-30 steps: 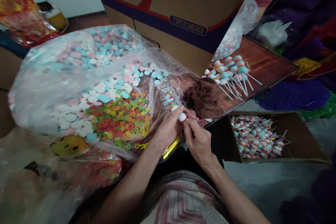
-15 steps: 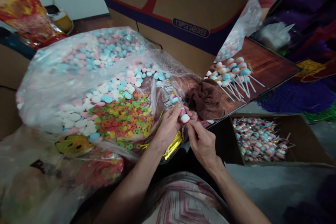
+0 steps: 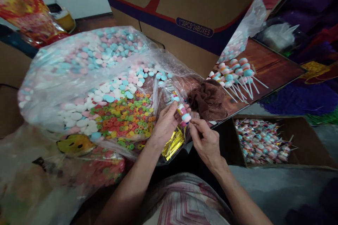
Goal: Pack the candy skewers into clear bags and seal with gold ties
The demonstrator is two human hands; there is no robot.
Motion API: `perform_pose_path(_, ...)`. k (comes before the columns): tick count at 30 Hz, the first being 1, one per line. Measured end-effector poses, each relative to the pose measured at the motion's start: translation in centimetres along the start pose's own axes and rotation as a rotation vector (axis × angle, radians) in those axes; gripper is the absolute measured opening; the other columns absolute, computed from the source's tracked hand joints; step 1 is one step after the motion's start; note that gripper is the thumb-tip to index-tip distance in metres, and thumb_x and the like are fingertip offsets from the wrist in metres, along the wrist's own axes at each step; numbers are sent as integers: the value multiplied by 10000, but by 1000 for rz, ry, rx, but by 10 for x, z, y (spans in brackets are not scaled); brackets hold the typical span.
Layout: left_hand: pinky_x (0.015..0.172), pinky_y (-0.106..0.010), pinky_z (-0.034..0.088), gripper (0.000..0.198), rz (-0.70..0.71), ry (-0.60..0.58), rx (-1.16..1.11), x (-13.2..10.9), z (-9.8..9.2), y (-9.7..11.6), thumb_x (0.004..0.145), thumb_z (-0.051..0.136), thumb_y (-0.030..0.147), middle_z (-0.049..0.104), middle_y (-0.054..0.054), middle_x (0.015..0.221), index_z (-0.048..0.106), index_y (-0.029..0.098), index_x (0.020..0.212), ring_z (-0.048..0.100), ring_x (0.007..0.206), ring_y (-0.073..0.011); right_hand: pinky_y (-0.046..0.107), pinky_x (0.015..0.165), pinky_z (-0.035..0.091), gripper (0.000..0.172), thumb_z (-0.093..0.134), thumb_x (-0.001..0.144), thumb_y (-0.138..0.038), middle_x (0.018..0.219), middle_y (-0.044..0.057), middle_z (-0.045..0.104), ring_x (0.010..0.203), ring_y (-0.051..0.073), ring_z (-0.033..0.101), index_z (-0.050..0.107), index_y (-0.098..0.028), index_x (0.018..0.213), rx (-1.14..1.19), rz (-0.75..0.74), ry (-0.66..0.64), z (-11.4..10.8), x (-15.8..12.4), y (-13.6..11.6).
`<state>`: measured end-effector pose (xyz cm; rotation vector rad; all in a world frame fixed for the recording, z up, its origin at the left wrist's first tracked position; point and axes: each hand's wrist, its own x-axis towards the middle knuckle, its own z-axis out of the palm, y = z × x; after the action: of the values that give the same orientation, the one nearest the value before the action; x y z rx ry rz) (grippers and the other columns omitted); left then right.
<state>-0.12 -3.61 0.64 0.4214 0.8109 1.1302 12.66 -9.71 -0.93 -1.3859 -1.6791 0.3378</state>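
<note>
In the head view a marshmallow skewer in pink, yellow, white and blue lies across the fingers of my left hand, seemingly in a clear wrapper. My left thumb is raised off it, with the fingers curled underneath. My right hand pinches its lower end, where the stick appears to be; the fingertips hide the detail. Just beyond my left hand is a clear printed wrapper. Gold twist ties lie in a tray below my left hand.
Left is a big plastic bag of marshmallows with ring gummies. A brown cloth and bare marshmallow skewers lie on the table at right. Wrapped skewers fill part of a low carton. A large cardboard box stands behind.
My left thumb has lifted off the skewer, showing more of it. My right hand has shifted slightly right, still pinching at its lower end. The view has moved a little.
</note>
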Motion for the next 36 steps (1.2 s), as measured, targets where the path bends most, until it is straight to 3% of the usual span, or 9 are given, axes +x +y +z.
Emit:
perform_pose_path(5, 537, -243, 530, 290, 3, 26, 25, 2, -1, 0, 734, 781, 358, 734, -80, 822, 676, 124, 869, 717, 747, -202, 178, 560, 492, 295, 507, 937, -148, 801, 41, 745, 546, 93, 636, 625, -160, 1206, -50, -111, -42, -1, -1, 0)
perform_pose_path(10, 504, -235, 510, 293, 12, 66, 5, 3, -4, -5, 717, 793, 361, 718, -56, 766, 643, 137, 833, 712, 709, -195, 191, 562, 499, 339, 491, 926, -91, 750, 63, 750, 510, 101, 622, 665, -123, 1215, -114, -218, -46, 0, -2, 5)
perform_pose_path(15, 600, -244, 541, 310, 64, 105, -39, 2, -1, -9, 707, 805, 349, 718, -43, 781, 637, 146, 870, 720, 768, -192, 199, 553, 508, 305, 523, 931, -180, 841, 51, 762, 559, 107, 640, 687, -162, 1187, 60, 49, -42, 2, -8, 1)
perform_pose_path(21, 745, -273, 562, 278, 62, 67, -49, -3, 5, -12, 766, 760, 370, 738, -67, 877, 650, 153, 900, 716, 923, -209, 228, 532, 494, 298, 580, 909, -293, 769, 19, 717, 601, 128, 607, 713, -177, 1149, 346, 373, 25, 9, -10, -9)
perform_pose_path(27, 832, -312, 555, 265, 49, 22, -40, -5, 6, -11, 796, 727, 399, 744, -70, 885, 663, 154, 873, 717, 931, -212, 236, 482, 437, 312, 613, 881, -331, 756, 32, 681, 570, 128, 550, 722, -186, 1135, 517, 469, 62, 19, -4, -8)
perform_pose_path(32, 824, -301, 547, 270, 24, -1, -70, -5, 4, -12, 822, 699, 408, 749, -86, 884, 654, 144, 856, 721, 882, -196, 192, 414, 309, 296, 648, 864, -358, 579, -50, 500, 447, 59, 358, 709, -164, 1079, 664, 570, 68, 18, -2, -8)
perform_pose_path(36, 795, -294, 542, 315, 5, 6, -71, -6, 2, -15, 795, 721, 426, 746, -90, 912, 632, 146, 908, 719, 862, -188, 183, 394, 259, 347, 657, 860, -370, 544, -80, 407, 436, 53, 311, 673, -151, 1130, 697, 592, 85, 13, 2, -7)
